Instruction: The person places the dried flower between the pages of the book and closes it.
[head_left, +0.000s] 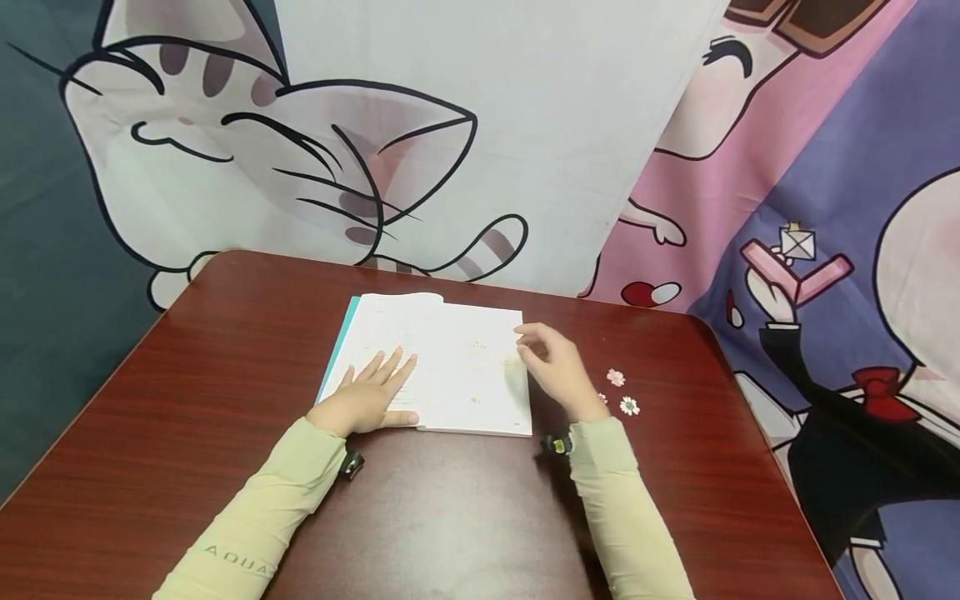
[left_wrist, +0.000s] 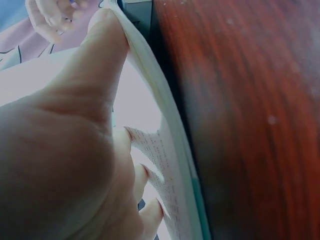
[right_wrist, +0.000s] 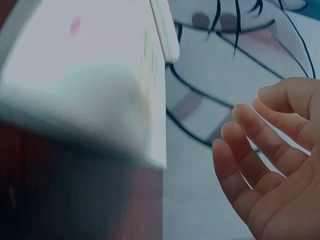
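An open book (head_left: pixel 457 392) with white pages and a teal cover edge lies on the table. My left hand (head_left: pixel 369 397) rests flat on the left page, fingers spread, its thumb along the lower edge near the middle. Printed lines show between its fingers in the left wrist view. Beside the right page's outer edge is my right hand (head_left: pixel 553 367), its fingers loosely bent. In the right wrist view its fingers (right_wrist: pixel 250 122) hold nothing. Small yellowish marks dot the right page, and a pink spot (right_wrist: pixel 75 26) shows there in the right wrist view.
Right of the book lie a pink flower (head_left: pixel 616 377) and a white flower (head_left: pixel 629 406), with another partly hidden by the right wrist. The brown table (head_left: pixel 450 517) has rounded far corners. A cartoon-printed cloth (head_left: pixel 570 125) hangs behind it.
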